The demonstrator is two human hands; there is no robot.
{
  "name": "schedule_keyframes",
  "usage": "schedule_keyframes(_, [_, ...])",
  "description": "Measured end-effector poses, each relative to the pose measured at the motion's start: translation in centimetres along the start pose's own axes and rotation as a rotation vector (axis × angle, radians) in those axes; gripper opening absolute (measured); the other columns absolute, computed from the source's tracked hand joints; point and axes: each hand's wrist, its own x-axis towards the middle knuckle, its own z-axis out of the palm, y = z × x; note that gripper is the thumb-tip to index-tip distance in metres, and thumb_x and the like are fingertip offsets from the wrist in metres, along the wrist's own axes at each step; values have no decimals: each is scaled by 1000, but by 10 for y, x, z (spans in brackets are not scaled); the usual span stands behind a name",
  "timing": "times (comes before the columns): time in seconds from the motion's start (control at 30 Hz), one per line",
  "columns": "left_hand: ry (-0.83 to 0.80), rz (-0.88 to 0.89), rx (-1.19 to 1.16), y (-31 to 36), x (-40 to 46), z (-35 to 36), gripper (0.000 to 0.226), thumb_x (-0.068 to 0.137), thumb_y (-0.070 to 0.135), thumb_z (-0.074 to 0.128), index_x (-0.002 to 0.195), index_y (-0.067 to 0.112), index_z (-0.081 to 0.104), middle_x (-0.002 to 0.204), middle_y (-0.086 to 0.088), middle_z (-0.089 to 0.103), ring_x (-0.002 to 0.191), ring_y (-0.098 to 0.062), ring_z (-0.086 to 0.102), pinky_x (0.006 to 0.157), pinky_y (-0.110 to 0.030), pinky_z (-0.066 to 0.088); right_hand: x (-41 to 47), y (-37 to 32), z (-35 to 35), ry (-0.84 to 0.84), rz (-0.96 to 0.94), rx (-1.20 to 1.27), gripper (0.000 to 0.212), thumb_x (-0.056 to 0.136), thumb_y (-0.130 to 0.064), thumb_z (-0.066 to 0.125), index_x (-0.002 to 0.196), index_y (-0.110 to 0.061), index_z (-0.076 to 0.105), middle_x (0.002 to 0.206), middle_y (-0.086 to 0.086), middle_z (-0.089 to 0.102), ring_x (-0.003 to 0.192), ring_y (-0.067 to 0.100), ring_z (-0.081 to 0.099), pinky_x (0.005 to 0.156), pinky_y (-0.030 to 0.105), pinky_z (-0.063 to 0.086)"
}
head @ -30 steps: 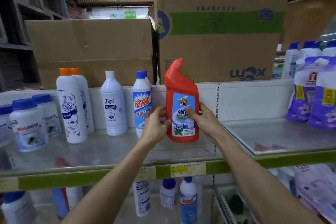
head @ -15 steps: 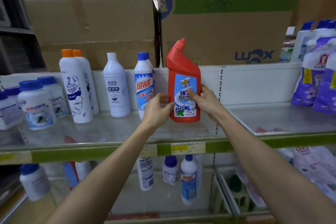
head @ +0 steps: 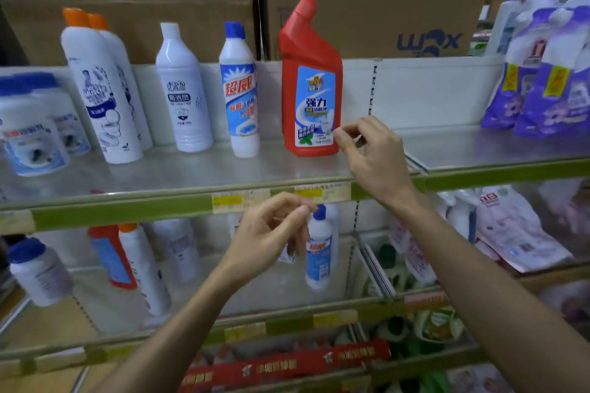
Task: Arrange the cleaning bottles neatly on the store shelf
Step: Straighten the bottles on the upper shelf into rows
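The red bottle (head: 309,80) is stood upright on the metal shelf (head: 191,169). Nothing is held by the left hand (head: 271,233) or right hand (head: 370,150); fingers are loosely curled.

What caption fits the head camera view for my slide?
Red bottle stands upright on the store shelf; right hand beside it, left hand lower, both empty.

Your metal shelf with the green front strip (head: 121,215) carries upright a red angled-neck bottle (head: 308,86), blue-capped white bottle (head: 239,96), all-white bottle (head: 183,96), orange-capped white bottles (head: 99,92).
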Motion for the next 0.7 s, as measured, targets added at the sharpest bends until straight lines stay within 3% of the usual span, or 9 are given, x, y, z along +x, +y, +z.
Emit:
schedule_keyframes(0.27, [54, -327, 14, -136, -32, 28, 11, 99, 15, 59, 107, 20, 64, 83, -8, 69, 69, -21, 68, 59, -31, 59, -87, 13, 24, 26, -197, 63, 19, 98, -17, 61, 88, -4, 70, 82, 6, 68, 73, 17, 60, 68, 25, 50])
schedule_keyframes(0.37, [19, -418, 74, -183, -29, 42, 21, 96, 21, 63, 116, 23, 55, 103, -9, 64, 84, -16, 68, 72, -35, 62, -119, 29, 41, -19, -217, 63, 18, 97, -17, 61, 87, -4, 70, 79, 4, 65, 70, 7, 52, 68, 13, 43])
schedule_keyframes(0.43, [0, -466, 74, -206, -26, 54, 38, 93, 25, 68, 125, 23, 47, 113, -4, 59, 95, -15, 65, 74, -30, 59, -138, 43, 55, -89, -199, 38, 19, 97, -19, 60, 89, -5, 69, 79, 3, 65, 72, 0, 48, 70, 7, 40])
schedule_keyframes(0.53, [39, -461, 89, -235, -17, 72, 61, 84, 26, 78, 132, 22, 40, 122, -1, 51, 105, -18, 60, 81, -33, 57, -157, 65, 77, -174, -49, 30, 14, 98, -19, 61, 95, -7, 69, 89, 1, 65, 74, 0, 52, 71, 6, 43])
schedule_keyframes(0.7, [84, -358, 23, -257, -5, 99, 51, 83, 18, 78, 118, 28, 43, 119, 1, 60, 97, -8, 64, 77, -25, 56, -169, 87, 100, -232, 278, 38, 20, 101, -27, 58, 117, -14, 60, 111, -5, 56, 90, -6, 54, 71, 2, 45])
